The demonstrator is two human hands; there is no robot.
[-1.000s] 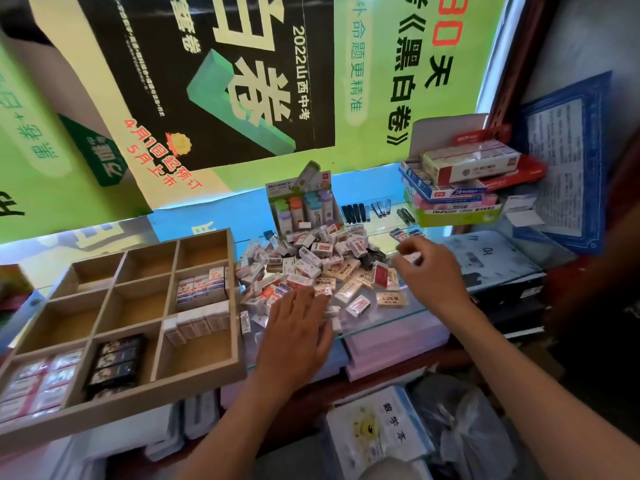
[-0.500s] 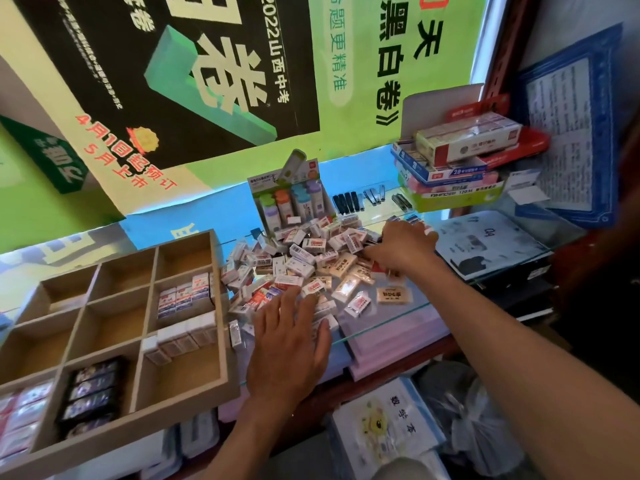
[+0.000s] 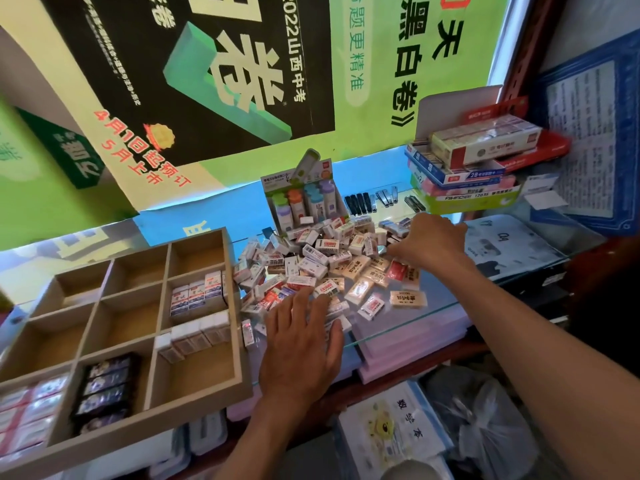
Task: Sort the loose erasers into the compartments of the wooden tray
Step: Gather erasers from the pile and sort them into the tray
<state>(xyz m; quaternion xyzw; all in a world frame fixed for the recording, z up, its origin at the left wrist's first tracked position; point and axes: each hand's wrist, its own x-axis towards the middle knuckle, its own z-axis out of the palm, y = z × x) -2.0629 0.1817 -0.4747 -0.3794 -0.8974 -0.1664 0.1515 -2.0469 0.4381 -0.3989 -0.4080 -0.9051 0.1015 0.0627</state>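
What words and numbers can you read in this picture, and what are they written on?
"2022山西中考" and a big "卷": the black poster.
"4月1日起预订 5月上市": red print on that poster's lower corner.
"黑白卷" and "命题更精准": the green poster.
"2B": the blue box in the stack.
"数学本": the notebook below the counter.
The pile of erasers and the erasers in the wooden tray: print too small to read.

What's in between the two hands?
In the head view, loose erasers of the pile fill the stretch between the left hand and the right hand, lying on the glass counter.
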